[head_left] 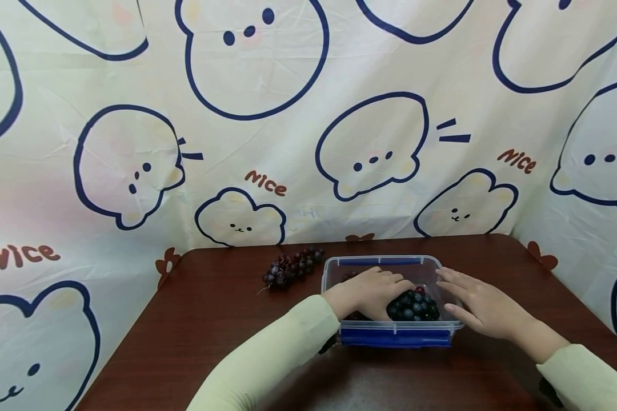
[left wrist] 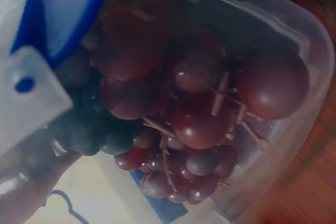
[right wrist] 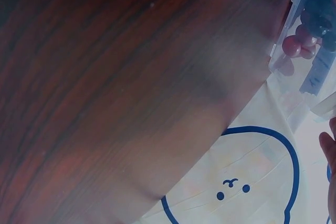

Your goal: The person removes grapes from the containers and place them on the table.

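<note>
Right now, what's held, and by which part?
Can't tell: left hand is over dark grapes, grip hidden; right hand, at the plastic container, shows no hold.

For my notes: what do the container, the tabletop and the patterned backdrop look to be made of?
Container: clear, glossy, likely plastic, since grapes show through its wall. Tabletop: brown, softly shiny wood or wood-look laminate; grain streaks fit both. Backdrop: probably thin printed fabric or plastic sheeting, judging by its creases.

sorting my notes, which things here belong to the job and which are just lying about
In the job:
left hand
right hand
plastic box
dark grapes inside
red grapes inside

Just lying about:
grape bunch beside the box, untouched, though possibly needed
cartoon wall cloth
</note>
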